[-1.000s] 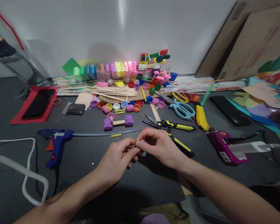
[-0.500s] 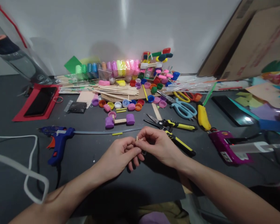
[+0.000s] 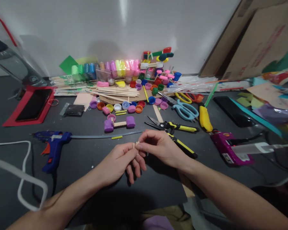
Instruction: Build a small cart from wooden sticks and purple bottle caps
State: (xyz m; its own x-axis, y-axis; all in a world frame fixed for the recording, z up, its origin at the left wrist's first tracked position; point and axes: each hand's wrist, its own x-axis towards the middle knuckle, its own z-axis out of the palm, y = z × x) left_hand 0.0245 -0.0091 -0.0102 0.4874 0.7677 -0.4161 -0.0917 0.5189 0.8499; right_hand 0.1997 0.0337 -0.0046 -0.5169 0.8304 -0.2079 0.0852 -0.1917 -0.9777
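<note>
Between thumb and finger, my left hand (image 3: 121, 161) pinches a short pale wooden stick piece (image 3: 133, 145), its other fingers loosely bent below. My right hand (image 3: 159, 147) is closed in a pinch on small stick pieces (image 3: 137, 144) right beside it; whether the pieces touch cannot be made out. Just beyond the hands lie a yellow stick piece (image 3: 116, 137) and a small model of sticks with purple clay ends (image 3: 120, 124). Black-and-yellow pruning shears (image 3: 182, 127) lie with open blades by my right hand, which partly hides them.
At left lies a blue glue gun (image 3: 56, 140) with a long glue stick and a white cable (image 3: 30, 179). Bottle caps (image 3: 117, 107), wooden skewers (image 3: 120, 92) and blue scissors (image 3: 186, 110) spread farther back. A yellow cutter (image 3: 205, 118) and a purple device (image 3: 228, 148) stand at right.
The camera view has shifted slightly to the right. My hands have drawn a little apart at the fingertips, showing more of the stick pieces, and my left lower fingers have spread.
</note>
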